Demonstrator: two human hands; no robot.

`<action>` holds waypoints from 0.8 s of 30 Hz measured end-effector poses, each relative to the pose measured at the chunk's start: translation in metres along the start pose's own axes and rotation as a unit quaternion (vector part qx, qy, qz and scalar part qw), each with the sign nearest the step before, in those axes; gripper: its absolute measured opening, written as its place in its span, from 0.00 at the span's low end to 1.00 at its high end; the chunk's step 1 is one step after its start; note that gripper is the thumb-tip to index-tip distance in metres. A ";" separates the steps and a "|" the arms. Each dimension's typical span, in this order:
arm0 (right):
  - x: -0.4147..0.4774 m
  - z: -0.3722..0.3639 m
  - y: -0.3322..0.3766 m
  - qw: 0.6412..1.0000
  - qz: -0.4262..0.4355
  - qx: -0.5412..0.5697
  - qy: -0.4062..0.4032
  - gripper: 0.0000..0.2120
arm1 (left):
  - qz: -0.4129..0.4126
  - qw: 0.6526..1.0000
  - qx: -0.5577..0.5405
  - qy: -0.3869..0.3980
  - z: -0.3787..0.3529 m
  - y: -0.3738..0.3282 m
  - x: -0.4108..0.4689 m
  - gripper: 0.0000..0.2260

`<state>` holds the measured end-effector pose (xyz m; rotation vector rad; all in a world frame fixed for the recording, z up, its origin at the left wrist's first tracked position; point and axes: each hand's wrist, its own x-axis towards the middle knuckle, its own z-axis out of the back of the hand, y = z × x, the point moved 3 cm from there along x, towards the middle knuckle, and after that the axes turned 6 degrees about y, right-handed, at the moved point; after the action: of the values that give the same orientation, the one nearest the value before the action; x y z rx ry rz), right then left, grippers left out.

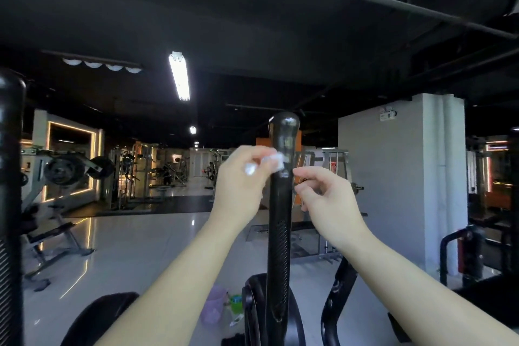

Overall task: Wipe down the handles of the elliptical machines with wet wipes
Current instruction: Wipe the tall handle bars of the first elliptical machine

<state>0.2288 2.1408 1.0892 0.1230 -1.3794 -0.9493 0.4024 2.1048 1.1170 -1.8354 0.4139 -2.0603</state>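
A glossy black elliptical handle rises upright in the middle of the view, its rounded top at eye level. My left hand pinches a crumpled white wet wipe and holds it against the left side of the handle just below the knob. My right hand hovers just right of the handle with its fingers loosely curled and nothing in it; it is not touching the handle. A second black handle stands at the far left edge.
On the shiny floor below sit a pale purple bin and a green container. The machine's black frame spreads below. A white pillar stands right, and weight benches and racks fill the left background.
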 end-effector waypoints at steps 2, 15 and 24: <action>0.000 -0.003 0.001 1.000 -0.004 0.003 -0.001 0.16 | 0.014 0.998 -0.037 -0.039 0.001 -0.007 0.022 0.04; -0.023 -0.011 -0.024 0.999 -0.046 0.005 0.011 0.18 | 0.165 0.983 -0.042 0.068 -0.008 0.044 -0.052 0.05; -0.022 -0.008 -0.019 0.999 -0.050 -0.007 0.009 0.17 | 0.135 0.987 -0.086 0.018 -0.012 0.028 -0.002 0.07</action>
<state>0.2283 2.1390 1.0597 0.1913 -1.3609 -1.0384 0.3925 2.0801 1.1013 -1.7260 0.8253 -1.9235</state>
